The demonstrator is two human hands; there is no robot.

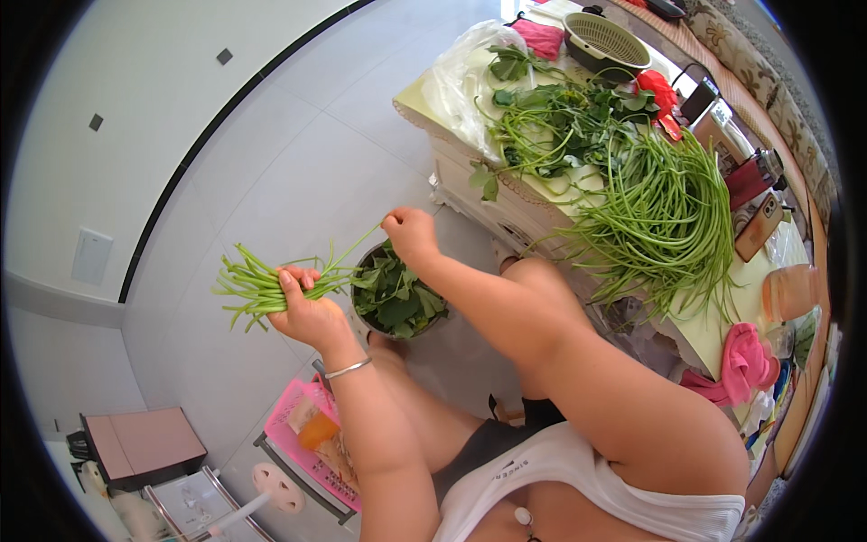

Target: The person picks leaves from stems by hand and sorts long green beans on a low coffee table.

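My left hand (307,312) is closed round a bunch of long green leaf stems (246,287), their ends fanning out to the left. One thin stem (357,246) stretches from this bunch up to my right hand (412,237), whose fingertips pinch its end. Below and between the hands stands a round bin (363,322) filled with dark green leaves (397,294). On the table to the right lies a large heap of green stems (673,217), with leafy stems (560,117) beyond it.
The table (578,185) also holds a strainer basket (607,41), a clear plastic bag (470,81), a phone (759,226), a dark red flask (751,178) and a pink cloth (742,361). A pink basket (298,406) on a rack stands beside my left leg.
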